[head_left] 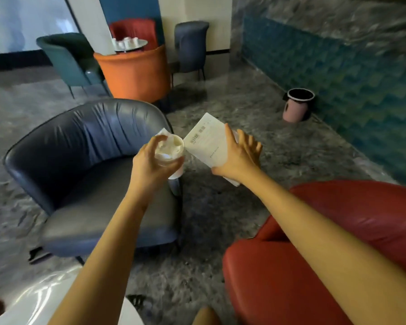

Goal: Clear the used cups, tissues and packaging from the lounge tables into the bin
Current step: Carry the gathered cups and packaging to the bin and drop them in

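Observation:
My left hand (148, 164) grips a white paper cup (170, 150) from the side; crumpled tissue fills the cup's mouth. My right hand (238, 156) holds a flat white paper package (206, 143) with printed text, thumb on top and fingers spread behind it. Both hands are held out above the floor between two armchairs. A pink bin (297, 105) with a black liner stands on the floor at the far right, against the teal tiled wall, well beyond my hands.
A dark blue armchair (85, 165) is on the left, a red armchair (326, 242) at lower right. Farther back are orange (136, 71), green and grey chairs around a small round table (131, 44) bearing several white cups. A glossy white table edge (33, 296) shows at bottom left.

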